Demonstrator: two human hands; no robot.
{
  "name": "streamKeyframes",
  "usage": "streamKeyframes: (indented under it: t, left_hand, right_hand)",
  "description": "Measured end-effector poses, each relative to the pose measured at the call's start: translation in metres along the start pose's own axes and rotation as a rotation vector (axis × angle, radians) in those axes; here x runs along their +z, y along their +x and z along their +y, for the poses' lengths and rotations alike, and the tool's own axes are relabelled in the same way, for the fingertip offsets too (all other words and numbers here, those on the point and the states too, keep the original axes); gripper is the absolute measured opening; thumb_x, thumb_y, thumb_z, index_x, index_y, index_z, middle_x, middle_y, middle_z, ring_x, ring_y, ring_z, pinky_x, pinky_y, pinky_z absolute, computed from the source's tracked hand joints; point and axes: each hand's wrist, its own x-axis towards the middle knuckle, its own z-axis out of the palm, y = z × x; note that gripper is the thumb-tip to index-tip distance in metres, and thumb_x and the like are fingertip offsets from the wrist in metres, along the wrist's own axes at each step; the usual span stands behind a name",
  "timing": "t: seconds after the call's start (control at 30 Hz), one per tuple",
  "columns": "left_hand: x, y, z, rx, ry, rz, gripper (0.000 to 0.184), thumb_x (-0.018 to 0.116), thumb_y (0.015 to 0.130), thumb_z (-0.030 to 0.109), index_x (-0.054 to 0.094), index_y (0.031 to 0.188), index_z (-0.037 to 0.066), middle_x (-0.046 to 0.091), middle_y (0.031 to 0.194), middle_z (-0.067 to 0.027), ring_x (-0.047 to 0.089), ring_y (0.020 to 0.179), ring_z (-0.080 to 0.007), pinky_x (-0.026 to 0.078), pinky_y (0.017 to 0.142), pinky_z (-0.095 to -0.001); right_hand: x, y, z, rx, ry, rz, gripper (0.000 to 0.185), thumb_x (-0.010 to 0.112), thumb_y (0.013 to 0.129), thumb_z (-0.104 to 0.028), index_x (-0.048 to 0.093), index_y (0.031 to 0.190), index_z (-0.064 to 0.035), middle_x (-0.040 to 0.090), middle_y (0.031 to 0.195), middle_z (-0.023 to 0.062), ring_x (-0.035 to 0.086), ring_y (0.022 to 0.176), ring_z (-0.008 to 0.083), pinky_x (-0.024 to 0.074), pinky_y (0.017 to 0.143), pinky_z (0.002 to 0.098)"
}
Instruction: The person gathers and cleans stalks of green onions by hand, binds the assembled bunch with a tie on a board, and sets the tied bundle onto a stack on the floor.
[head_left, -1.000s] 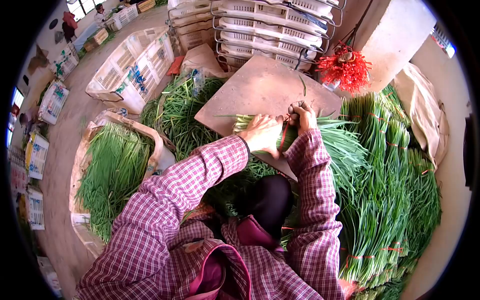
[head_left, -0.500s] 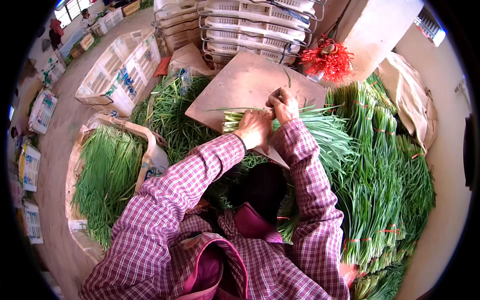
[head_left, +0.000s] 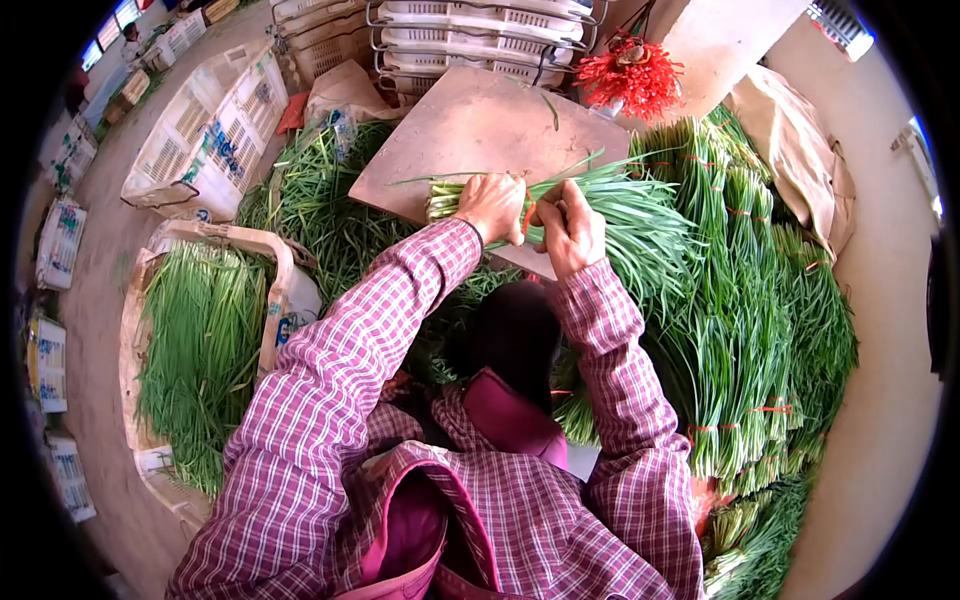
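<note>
My left hand (head_left: 492, 206) is wrapped around a bunch of long, flat green chives (head_left: 640, 205) near its pale cut ends, over the board (head_left: 440, 125). A red tie (head_left: 528, 213) circles the bunch between my two hands. Just to its right, my right hand (head_left: 574, 232) is closed in a pinch at the tie; the fingertips are partly hidden. The leaves fan out to the right beyond my right hand. One loose leaf lies on the board's upper part.
Tied bunches of chives (head_left: 745, 300) are piled on the right. At left, a crate (head_left: 290, 262) holds loose chives, and more loose greens (head_left: 320, 200) lie beside the board. A bundle of red ties (head_left: 628, 75) hangs by the pillar. White crates (head_left: 470, 40) are stacked behind.
My right hand has come down from above the bunch to its near side. The red tie now shows around the bunch. The view has shifted slightly.
</note>
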Motion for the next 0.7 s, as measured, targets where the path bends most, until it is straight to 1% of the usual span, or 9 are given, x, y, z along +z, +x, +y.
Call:
streamKeyframes:
  t: [0.03, 0.17, 0.27, 0.4, 0.43, 0.47, 0.53, 0.67, 0.7]
  left_hand:
    - [0.0, 0.001, 0.0, -0.016, -0.001, -0.027, 0.049, 0.084, 0.049, 0.027, 0.065, 0.086, 0.002, 0.068, 0.083, -0.0142, 0.068, 0.08, -0.0285, 0.054, 0.072, -0.0377]
    - [0.002, 0.001, 0.001, -0.018, 0.013, -0.066, 0.057, 0.085, 0.048, 0.029, 0.063, 0.094, 0.002, 0.068, 0.085, -0.0146, 0.068, 0.082, -0.0283, 0.054, 0.073, -0.0376]
    - [0.004, 0.001, -0.001, 0.021, 0.02, -0.02, 0.072, 0.086, 0.05, 0.031, 0.056, 0.108, 0.001, 0.067, 0.094, -0.0154, 0.066, 0.089, -0.0298, 0.052, 0.078, -0.0389]
    - [0.007, -0.002, -0.003, 0.061, -0.046, -0.027, 0.08, 0.087, 0.051, 0.039, 0.053, 0.118, 0.011, 0.065, 0.103, -0.0131, 0.061, 0.103, -0.0297, 0.045, 0.087, -0.0429]
    - [0.012, 0.001, -0.004, 0.027, -0.05, -0.073, 0.08, 0.086, 0.051, 0.041, 0.054, 0.119, 0.014, 0.064, 0.107, -0.0127, 0.058, 0.109, -0.0287, 0.041, 0.092, -0.0444]
    - [0.006, 0.002, -0.002, -0.008, -0.045, -0.149, 0.08, 0.086, 0.051, 0.044, 0.055, 0.118, 0.014, 0.062, 0.111, -0.0125, 0.055, 0.113, -0.0279, 0.037, 0.096, -0.046]
    - [-0.008, 0.012, 0.003, -0.038, 0.058, -0.372, 0.08, 0.084, 0.05, 0.051, 0.058, 0.117, 0.014, 0.059, 0.119, -0.0133, 0.05, 0.119, -0.0299, 0.029, 0.104, -0.0503]
    - [-0.001, 0.011, 0.023, 0.06, 0.211, -0.232, 0.083, 0.087, 0.045, 0.045, 0.059, 0.116, 0.012, 0.06, 0.109, -0.012, 0.049, 0.116, -0.0302, 0.022, 0.11, -0.0536]
    - [0.004, -0.001, 0.026, 0.116, 0.128, -0.011, 0.08, 0.087, 0.048, 0.039, 0.057, 0.116, 0.01, 0.06, 0.109, -0.0139, 0.052, 0.112, -0.0313, 0.033, 0.104, -0.05]
  right_hand:
    - [0.0, -0.012, 0.001, -0.01, 0.002, -0.008, 0.006, 0.053, 0.09, -0.005, 0.053, 0.089, 0.0013, 0.062, 0.068, 0.0076, 0.052, 0.046, 0.0094, 0.0431, 0.043, 0.0228]
    - [0.016, -0.051, 0.022, 0.071, 0.054, 0.142, 0.004, 0.051, 0.092, -0.004, 0.051, 0.089, -0.0013, 0.062, 0.071, 0.0067, 0.053, 0.048, 0.0077, 0.042, 0.044, 0.0206]
    - [0.02, -0.047, 0.011, 0.132, 0.214, 0.138, 0.004, 0.054, 0.092, -0.004, 0.051, 0.091, -0.0019, 0.062, 0.076, 0.0061, 0.057, 0.065, 0.009, 0.0474, 0.059, 0.0225]
    - [0.007, -0.017, 0.008, -0.186, -0.019, 0.087, 0.008, 0.056, 0.092, -0.01, 0.056, 0.09, -0.0023, 0.061, 0.098, 0.0086, 0.055, 0.084, 0.0192, 0.0443, 0.08, 0.0294]
    - [0.012, -0.006, 0.022, -0.233, 0.032, 0.07, 0.01, 0.054, 0.094, -0.014, 0.055, 0.095, -0.0041, 0.06, 0.103, 0.0085, 0.053, 0.078, 0.0158, 0.044, 0.074, 0.0268]
    - [0.015, 0.0, 0.025, -0.067, 0.472, -0.072, 0.011, 0.051, 0.097, -0.018, 0.051, 0.099, -0.0073, 0.062, 0.103, 0.0084, 0.053, 0.075, 0.0115, 0.0438, 0.065, 0.0238]
    - [0.019, 0.008, 0.029, 0.22, 0.74, -0.066, 0.009, 0.05, 0.098, -0.021, 0.048, 0.1, -0.0116, 0.057, 0.078, 0.0011, 0.046, 0.057, 0.0076, 0.0369, 0.049, 0.0215]
    - [0.016, 0.019, 0.037, 0.489, 1.054, 0.087, 0.008, 0.054, 0.095, -0.019, 0.047, 0.092, -0.0148, 0.036, 0.055, -0.0059, 0.026, 0.04, 0.0051, 0.0182, 0.037, 0.0222]
    - [0.014, 0.017, 0.034, 0.516, 1.015, 0.085, 0.007, 0.053, 0.095, -0.017, 0.048, 0.09, -0.0151, 0.037, 0.056, -0.006, 0.025, 0.04, 0.0049, 0.0174, 0.036, 0.022]
